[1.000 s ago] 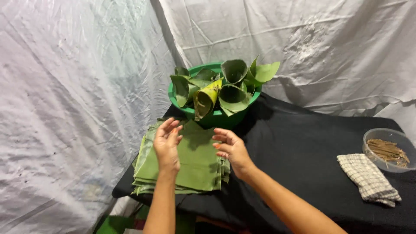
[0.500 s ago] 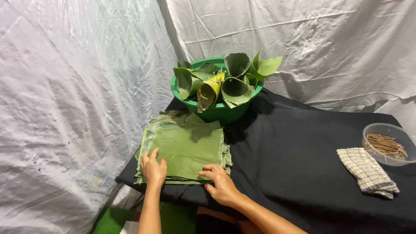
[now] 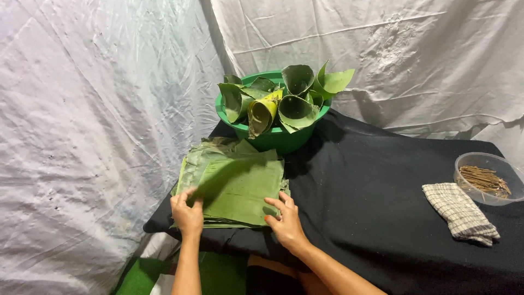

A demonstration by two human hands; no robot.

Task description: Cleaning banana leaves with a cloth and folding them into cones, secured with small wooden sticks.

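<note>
On the near left corner of the black-covered table (image 3: 382, 180) lies a stack of flat green leaves (image 3: 234, 183), its long axis running away from the person toward a green bowl (image 3: 275, 139) that sits just behind it. The top leaf is skewed a little, its far edge turned to the right. Rolled leaf cones (image 3: 284, 101) fill the bowl, mouths facing mostly forward and up.

Both arms reach forward from below. The left hand (image 3: 187, 213) curls over the stack's near left corner, fingers bent and pinching the edge of the top leaf. The right hand (image 3: 284, 218) lies loose and flat on the near right corner, fingers spread, gripping nothing.

Compared with half a second ago, both hands sit at the same near corners, and the top leaf's left corner looks slightly lifted.

At the table's right end, a checked cloth (image 3: 461, 213) rests beside a clear dish (image 3: 483, 177) of thin brown sticks.
</note>
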